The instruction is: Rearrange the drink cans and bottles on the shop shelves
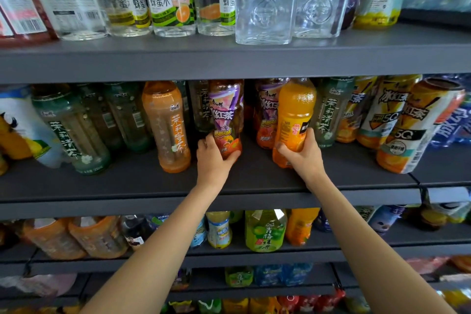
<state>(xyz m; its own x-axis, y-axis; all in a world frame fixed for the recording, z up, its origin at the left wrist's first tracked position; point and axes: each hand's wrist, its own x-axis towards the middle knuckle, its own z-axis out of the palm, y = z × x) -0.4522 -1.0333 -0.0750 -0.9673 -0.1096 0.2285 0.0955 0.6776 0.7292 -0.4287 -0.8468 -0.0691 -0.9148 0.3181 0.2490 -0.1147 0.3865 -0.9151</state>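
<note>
Dark grey metal shelving (229, 61) — several tiers, evenly lit.

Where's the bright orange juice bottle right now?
On the middle shelf, right of centre, gripped by the right hand, beside a purple-labelled iced tea bottle.

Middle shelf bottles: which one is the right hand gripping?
The solid orange juice bottle, gripped low by the right hand. The left hand holds the purple-labelled iced tea bottle.

On the middle shelf (254, 178), a purple-labelled iced tea bottle (225, 115) stands upright, gripped low by the left hand (214, 158). Just right of it, an orange juice bottle (293, 120) stands upright, gripped by the right hand (303, 155).
</note>
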